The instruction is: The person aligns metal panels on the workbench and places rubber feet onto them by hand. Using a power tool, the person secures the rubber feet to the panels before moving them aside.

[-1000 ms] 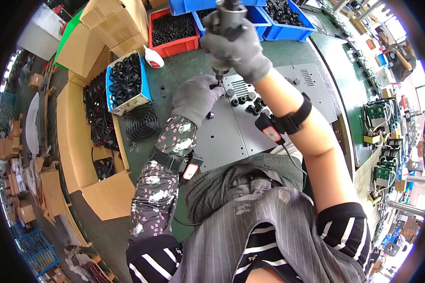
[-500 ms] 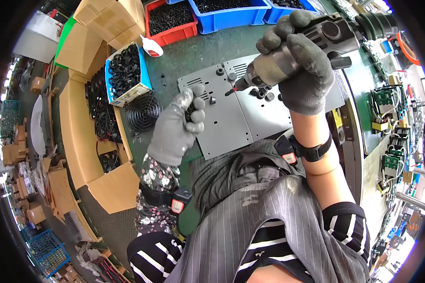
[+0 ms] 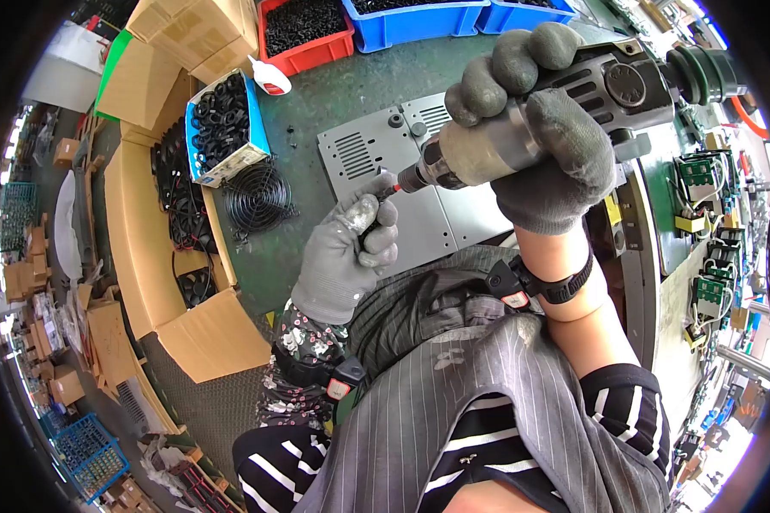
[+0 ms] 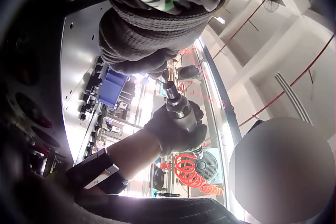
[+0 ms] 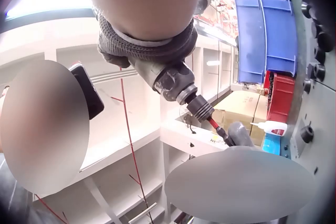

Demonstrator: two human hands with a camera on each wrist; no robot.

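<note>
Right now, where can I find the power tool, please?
In the head view, the power tool is right of centre, held in the person's right grip above the grey panels, with its bit close to the left grip.

Head view bright, edges bowed — wrist views backlit with glare, perhaps soft.

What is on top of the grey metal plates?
Small dark round parts stand on the grey plates: two near the far edge in the head view, more in the right wrist view. The head view cannot show whatever the drill, right hand and left hand cover.
</note>
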